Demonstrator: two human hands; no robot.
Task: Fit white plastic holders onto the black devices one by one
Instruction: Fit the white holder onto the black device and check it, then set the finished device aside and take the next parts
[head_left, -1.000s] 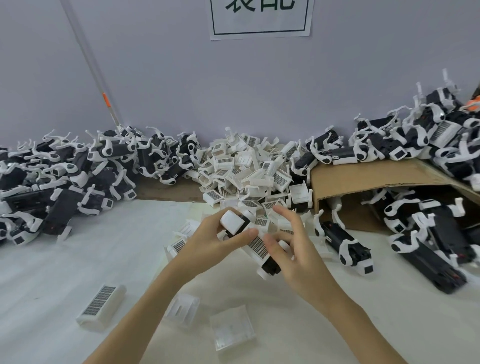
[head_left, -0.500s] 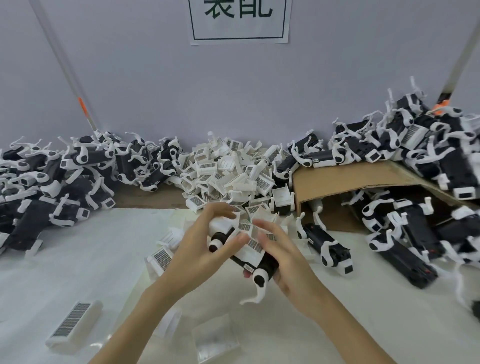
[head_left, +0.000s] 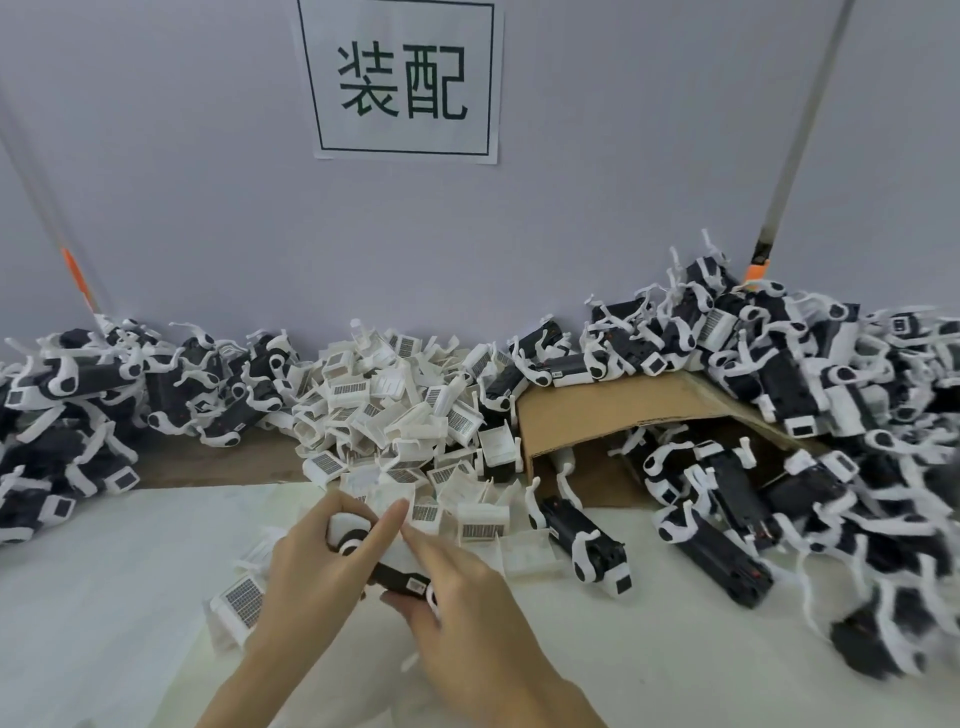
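Fingers (head_left: 363, 540) of the left hand (head_left: 317, 577) curl round the white-capped end of a black device (head_left: 397, 574), while the right hand (head_left: 467, 597) grips its other end from below, forefinger stretched over the top. Just beyond the fingers lies a heap of white holders (head_left: 395, 415) on the tabletop (head_left: 130, 597). Fitted devices (head_left: 779, 374) pile up to either side.

Two hands (head_left: 322, 582) (head_left: 467, 597) – one sign (head_left: 405, 80) – one cardboard sheet (head_left: 613, 410).
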